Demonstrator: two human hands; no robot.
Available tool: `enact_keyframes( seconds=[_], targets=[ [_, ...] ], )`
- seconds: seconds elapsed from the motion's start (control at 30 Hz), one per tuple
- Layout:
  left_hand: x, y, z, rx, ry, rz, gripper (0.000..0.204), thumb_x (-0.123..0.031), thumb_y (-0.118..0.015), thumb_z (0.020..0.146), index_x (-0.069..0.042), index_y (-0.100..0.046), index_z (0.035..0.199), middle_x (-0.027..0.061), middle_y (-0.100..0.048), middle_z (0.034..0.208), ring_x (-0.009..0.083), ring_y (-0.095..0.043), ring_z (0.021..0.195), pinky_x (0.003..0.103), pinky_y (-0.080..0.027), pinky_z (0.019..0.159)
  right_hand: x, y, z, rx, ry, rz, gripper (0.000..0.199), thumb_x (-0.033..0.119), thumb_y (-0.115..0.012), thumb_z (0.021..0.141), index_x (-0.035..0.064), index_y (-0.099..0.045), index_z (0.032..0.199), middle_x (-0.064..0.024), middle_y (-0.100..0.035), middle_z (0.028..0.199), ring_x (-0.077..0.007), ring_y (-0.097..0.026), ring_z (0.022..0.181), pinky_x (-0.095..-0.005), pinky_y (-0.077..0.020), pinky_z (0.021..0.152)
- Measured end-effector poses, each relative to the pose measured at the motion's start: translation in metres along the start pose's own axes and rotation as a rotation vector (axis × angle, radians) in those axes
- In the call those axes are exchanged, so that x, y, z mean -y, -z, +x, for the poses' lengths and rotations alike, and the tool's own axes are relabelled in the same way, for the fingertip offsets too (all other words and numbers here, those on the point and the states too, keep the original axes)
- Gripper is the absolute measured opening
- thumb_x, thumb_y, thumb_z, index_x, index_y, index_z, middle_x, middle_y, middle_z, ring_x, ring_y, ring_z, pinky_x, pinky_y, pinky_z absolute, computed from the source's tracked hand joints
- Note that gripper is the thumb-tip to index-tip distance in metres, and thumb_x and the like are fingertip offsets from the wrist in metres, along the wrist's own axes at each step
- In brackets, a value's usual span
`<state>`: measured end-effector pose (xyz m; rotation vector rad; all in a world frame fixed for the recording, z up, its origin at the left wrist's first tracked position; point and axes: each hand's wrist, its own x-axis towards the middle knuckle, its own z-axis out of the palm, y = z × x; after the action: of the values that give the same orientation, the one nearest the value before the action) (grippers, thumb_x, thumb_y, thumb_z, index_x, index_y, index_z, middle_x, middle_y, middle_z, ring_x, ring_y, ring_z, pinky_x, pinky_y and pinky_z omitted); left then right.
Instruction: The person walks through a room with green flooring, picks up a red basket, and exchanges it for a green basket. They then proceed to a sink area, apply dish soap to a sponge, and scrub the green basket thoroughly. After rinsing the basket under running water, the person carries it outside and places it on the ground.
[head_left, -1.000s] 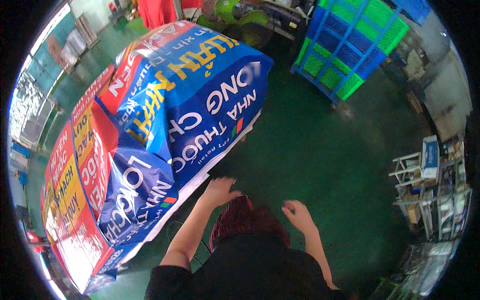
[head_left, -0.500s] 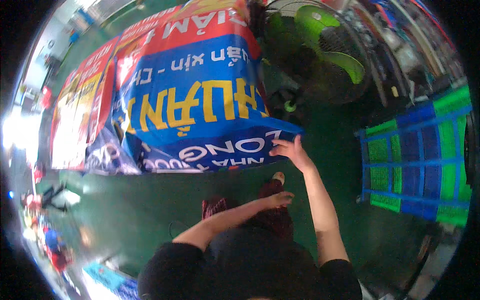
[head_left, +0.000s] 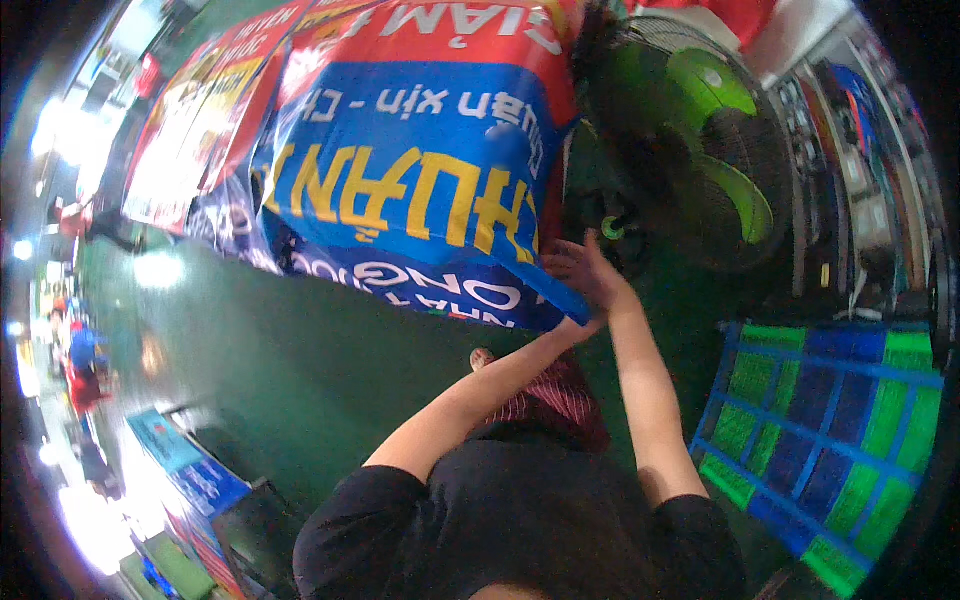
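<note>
A large printed plastic banner (head_left: 400, 110) in red, blue and yellow drapes over a bulky, box-like shape in front of me, which it hides. Its dark blue lower edge hangs loose, and one corner (head_left: 562, 298) sticks out toward me. My right hand (head_left: 590, 276) is beside that corner, fingers spread against or just next to the banner's right side. Below the corner is my left hand (head_left: 582, 328), close to my right wrist. The left fingers are partly hidden, so their grip does not show.
A big caged fan with green blades (head_left: 715, 85) stands beyond the banner's right side. At the right lies a green and blue striped woven panel (head_left: 800, 430). Crowded shelving (head_left: 860, 170) lines the far right. A box with a blue top (head_left: 180, 455) stands at lower left on the green floor (head_left: 330, 360).
My left hand has moved forward and right to the banner's corner. My right hand has shifted slightly along the banner's right side. The view has turned, and I am nearer the banner.
</note>
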<state>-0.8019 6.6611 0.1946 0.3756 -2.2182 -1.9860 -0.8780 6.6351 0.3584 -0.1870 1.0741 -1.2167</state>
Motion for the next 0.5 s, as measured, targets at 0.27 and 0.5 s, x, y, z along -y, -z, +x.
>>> enact_keyframes(
  seconds=[0.27, 0.5],
  targets=[
    [-0.151, 0.106, -0.122, -1.107, -0.042, -0.226, 0.047, -0.023, -0.045, 0.081, 0.002, -0.034, 0.120, 0.0126, -0.043, 0.115, 0.0227, -0.040, 0.106, 0.032, -0.032, 0.090, 0.013, -0.020, 0.065, 0.135, 0.046, -0.620, 0.044, 0.034, -0.047, 0.083, 0.0015, -0.045, 0.113, -0.0097, -0.057, 0.095, -0.0163, -0.056, 0.076, -0.0275, -0.0458, 0.065],
    [-0.249, 0.087, -0.135, -1.749, -0.146, -0.293, 0.042, -0.009, -0.044, 0.078, 0.006, -0.038, 0.117, 0.0150, -0.045, 0.116, 0.0246, -0.041, 0.107, 0.037, -0.033, 0.091, 0.066, -0.027, 0.001, 0.407, 0.459, -1.016, 0.035, 0.010, -0.050, 0.077, 0.0020, -0.048, 0.111, -0.0126, -0.057, 0.089, -0.0214, -0.056, 0.069, -0.0300, -0.0446, 0.062]
  ],
)
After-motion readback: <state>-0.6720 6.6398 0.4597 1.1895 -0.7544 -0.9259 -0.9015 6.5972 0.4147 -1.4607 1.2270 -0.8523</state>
